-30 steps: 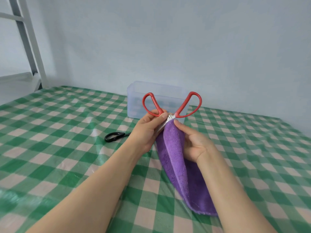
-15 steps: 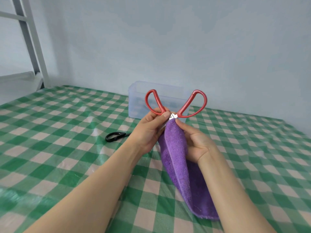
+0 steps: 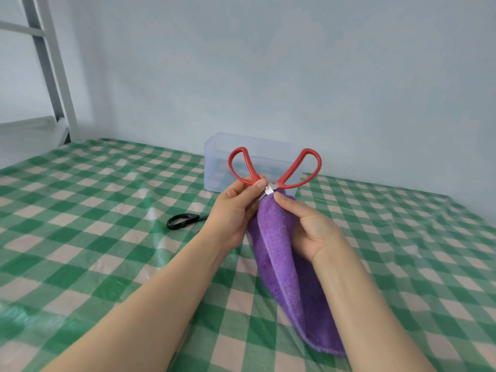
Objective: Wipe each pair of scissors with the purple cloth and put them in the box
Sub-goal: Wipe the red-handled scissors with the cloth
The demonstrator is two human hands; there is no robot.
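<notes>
Red-handled scissors (image 3: 300,167) stand handles-up in front of me, their handles spread apart. My left hand (image 3: 236,210) grips them just under the left handle. The purple cloth (image 3: 279,253) is wrapped round the blades, which are hidden inside it, and my right hand (image 3: 308,226) pinches the cloth near the pivot. Its lower end trails onto the table. Behind the scissors a clear plastic box (image 3: 214,162) sits open near the wall. Black-handled scissors (image 3: 182,220) lie flat on the table to the left of my left hand.
A green and white checked cloth (image 3: 80,237) covers the table. A pale blue wall runs close behind the box. A grey metal frame (image 3: 51,65) stands at the far left corner.
Both hands have lifted the red scissors and cloth slightly up and to the right. The cloth stays wrapped round the blades.
</notes>
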